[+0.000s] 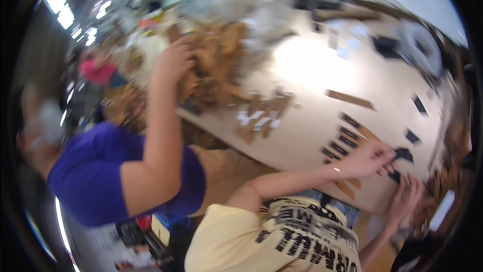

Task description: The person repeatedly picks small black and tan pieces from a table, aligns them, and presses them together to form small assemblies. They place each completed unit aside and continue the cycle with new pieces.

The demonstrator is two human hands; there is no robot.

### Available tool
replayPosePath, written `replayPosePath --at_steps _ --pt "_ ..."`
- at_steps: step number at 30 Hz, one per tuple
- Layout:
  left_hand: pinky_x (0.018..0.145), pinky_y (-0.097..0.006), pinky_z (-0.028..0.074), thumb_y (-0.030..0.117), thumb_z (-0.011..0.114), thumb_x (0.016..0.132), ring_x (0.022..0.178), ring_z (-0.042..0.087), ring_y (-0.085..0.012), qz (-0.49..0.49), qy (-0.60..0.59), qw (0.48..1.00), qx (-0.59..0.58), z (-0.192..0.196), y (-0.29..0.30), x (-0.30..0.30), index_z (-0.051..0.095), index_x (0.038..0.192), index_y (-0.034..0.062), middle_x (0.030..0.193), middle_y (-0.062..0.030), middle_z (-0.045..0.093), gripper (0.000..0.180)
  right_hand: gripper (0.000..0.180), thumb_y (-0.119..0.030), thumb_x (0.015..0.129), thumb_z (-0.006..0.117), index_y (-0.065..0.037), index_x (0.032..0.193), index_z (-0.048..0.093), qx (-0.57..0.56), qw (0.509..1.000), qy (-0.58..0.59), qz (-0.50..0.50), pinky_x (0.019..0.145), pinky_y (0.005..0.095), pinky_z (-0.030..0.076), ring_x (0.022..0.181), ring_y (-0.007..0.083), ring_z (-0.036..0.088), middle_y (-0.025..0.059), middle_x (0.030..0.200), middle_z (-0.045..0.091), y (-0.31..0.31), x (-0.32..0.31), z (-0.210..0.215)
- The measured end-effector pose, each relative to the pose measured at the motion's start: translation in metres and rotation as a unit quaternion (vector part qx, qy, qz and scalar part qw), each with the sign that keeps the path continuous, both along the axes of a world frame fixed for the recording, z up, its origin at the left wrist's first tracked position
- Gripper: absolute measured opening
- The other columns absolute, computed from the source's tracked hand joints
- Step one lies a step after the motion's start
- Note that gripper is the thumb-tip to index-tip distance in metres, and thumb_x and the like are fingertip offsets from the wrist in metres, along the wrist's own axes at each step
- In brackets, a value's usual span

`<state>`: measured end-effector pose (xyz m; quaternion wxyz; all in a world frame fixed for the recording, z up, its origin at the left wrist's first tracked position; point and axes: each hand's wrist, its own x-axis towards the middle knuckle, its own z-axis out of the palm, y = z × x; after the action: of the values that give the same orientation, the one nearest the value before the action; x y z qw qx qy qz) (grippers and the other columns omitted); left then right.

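My left hand [370, 159] reaches over the table's near right part, its fingers pinched at a small black flat piece [403, 155]. Close by, my right hand [406, 197] is at the table's edge with its fingers apart. A dark bit [395, 176] shows between both hands; blur hides whether the right fingers touch it. Beside my left forearm lies a row of brown strips with black ends [347, 132]. Two more black pieces, one higher [419, 104] and one lower [412, 136], rest beyond my hands.
To my left, a person in a purple shirt [100, 171] reaches a hand [174, 61] to a heap of brown pieces [216, 56]. Brown strips with white tags [261, 116] and a single strip [350, 99] lie on the table [302, 146]. A grey roll [422, 48] sits far right.
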<state>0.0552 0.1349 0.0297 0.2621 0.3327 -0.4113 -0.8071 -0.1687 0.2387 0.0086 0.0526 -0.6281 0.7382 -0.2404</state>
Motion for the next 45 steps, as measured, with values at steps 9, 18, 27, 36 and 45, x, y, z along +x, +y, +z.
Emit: replayPosePath --at_steps 9,18,27,36,45 --pt "0.091 -0.033 0.057 0.023 0.043 0.108 0.109 0.066 -0.0194 -0.078 0.044 0.985 0.144 0.01 0.007 -0.005 0.06 0.127 -0.0052 0.121 -0.0139 0.067 0.038 0.022 -0.003 0.078 0.079 -0.005 0.098 0.071 -0.068 0.972 -0.225 -0.009 0.071 0.0312 0.053 0.083 0.0232 0.064 0.0098 0.096 0.064 -0.001 0.02 0.043" --pt "0.091 -0.033 0.057 0.019 0.048 0.105 0.1 0.068 -0.0166 -0.103 -0.004 0.99 0.096 0.009 0.009 -0.008 0.066 0.118 -0.0055 0.111 -0.0121 0.07 0.033 0.027 -0.008 0.075 0.083 -0.005 0.099 0.07 -0.042 0.966 -0.252 0.027 0.074 0.0325 0.053 0.087 0.0225 0.064 0.0086 0.098 0.06 -0.019 0.037 0.047" --pt "0.09 -0.031 0.056 0.017 0.049 0.105 0.097 0.068 -0.0167 -0.09 -0.017 0.99 0.108 0.016 0.012 -0.009 0.067 0.114 -0.0067 0.107 -0.0112 0.07 0.031 0.027 -0.006 0.075 0.082 -0.006 0.098 0.068 -0.021 0.959 -0.279 0.039 0.077 0.0333 0.052 0.09 0.0242 0.063 0.009 0.1 0.058 -0.014 0.036 0.042" --pt "0.089 -0.031 0.056 0.016 0.049 0.104 0.097 0.068 -0.0184 -0.08 -0.052 0.991 0.09 0.015 0.015 -0.006 0.067 0.109 -0.0084 0.104 -0.0142 0.071 0.031 0.025 -0.021 0.08 0.078 -0.012 0.102 0.068 -0.031 0.973 -0.223 0.053 0.079 0.0364 0.046 0.087 0.0245 0.059 0.0046 0.095 0.057 -0.012 0.037 0.037" --pt "0.086 -0.034 0.058 0.015 0.048 0.103 0.095 0.071 -0.0205 -0.114 -0.083 0.988 0.063 0.006 0.017 -0.004 0.067 0.106 -0.0082 0.102 -0.0152 0.072 0.03 0.019 -0.021 0.085 0.074 -0.012 0.099 0.067 0.002 0.962 -0.256 0.093 0.081 0.0377 0.044 0.091 0.0243 0.058 0.0043 0.096 0.057 -0.008 0.027 0.034"
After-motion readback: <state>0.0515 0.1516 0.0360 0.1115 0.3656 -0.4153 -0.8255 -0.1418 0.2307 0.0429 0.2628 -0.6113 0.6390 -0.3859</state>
